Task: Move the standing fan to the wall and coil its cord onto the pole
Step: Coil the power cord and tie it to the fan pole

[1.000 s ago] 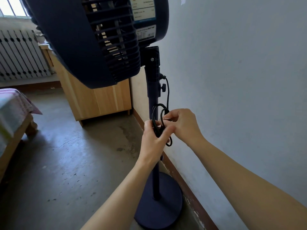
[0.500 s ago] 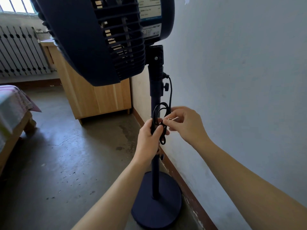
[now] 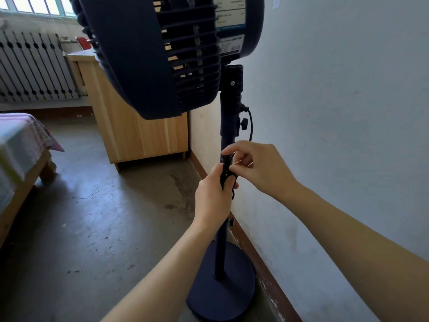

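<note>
Pale grey painted wall (image 3: 348, 112) on the R, dark navy plastic standing fan (image 3: 130, 66) just beside it w/ round base (image 3: 234, 296) on concrete floor (image 3: 104, 217), L hand (image 3: 213, 198) fingers gripping bunched thin black cord (image 3: 225, 169) against its slim navy pole (image 3: 228, 126), R hand (image 3: 262, 168) fingers pinching the cord's top loops.
</note>
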`<action>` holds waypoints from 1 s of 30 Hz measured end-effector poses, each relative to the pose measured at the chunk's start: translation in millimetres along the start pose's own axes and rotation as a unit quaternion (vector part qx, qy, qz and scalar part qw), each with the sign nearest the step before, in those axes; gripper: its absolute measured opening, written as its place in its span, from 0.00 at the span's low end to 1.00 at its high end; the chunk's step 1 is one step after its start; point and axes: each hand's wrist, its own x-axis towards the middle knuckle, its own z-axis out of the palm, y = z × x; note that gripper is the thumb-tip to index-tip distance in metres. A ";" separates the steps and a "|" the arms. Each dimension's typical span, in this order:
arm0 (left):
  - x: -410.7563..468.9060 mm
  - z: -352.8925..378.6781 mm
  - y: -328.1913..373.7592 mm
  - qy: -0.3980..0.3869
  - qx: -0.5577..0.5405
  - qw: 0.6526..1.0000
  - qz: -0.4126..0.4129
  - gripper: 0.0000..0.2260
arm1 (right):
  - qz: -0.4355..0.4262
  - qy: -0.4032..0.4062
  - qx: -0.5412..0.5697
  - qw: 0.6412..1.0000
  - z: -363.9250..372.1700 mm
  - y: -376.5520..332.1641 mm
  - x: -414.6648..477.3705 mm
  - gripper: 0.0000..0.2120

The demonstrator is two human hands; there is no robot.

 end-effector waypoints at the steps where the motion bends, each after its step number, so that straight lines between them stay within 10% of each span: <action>1: 0.2 0.4 -0.5 0.004 0.016 1.000 0.007 0.11 | 0.003 -0.006 0.004 1.000 0.7 -0.6 0.5 0.14; 11: 1.5 -0.9 1.3 0.007 0.115 0.991 0.063 0.07 | 0.015 -0.010 0.044 0.999 1.8 -1.1 3.2 0.03; 30: 10.3 -14.2 1.6 -0.271 -0.273 0.912 -0.140 0.06 | -0.071 -0.009 -0.006 0.997 -12.5 9.9 -16.1 0.04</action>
